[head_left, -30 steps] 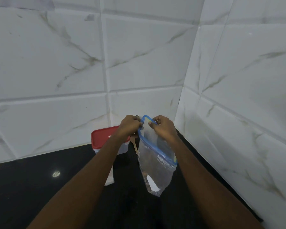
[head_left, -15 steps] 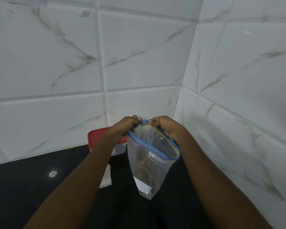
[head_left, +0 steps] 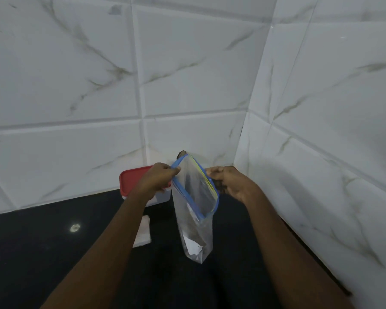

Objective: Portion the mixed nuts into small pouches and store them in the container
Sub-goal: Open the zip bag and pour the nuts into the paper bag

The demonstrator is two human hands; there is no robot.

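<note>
A clear, blue-rimmed plastic zip pouch (head_left: 194, 230) is held open over the black counter (head_left: 42, 253), pinched at 10 o'clock by the left hand (head_left: 158, 181), 3 o'clock by the right hand (head_left: 232, 186). Judged light, limp, slippery; best gripped at the stiffer rim.

Clear glossy plastic pouch (head_left: 193, 221); polished black counter (head_left: 31, 253); glossy marble-look tiles (head_left: 76, 85).

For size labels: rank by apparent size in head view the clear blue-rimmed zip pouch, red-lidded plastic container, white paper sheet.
Clear blue-rimmed zip pouch (nearer camera)
Red-lidded plastic container
White paper sheet, partly hidden
</note>
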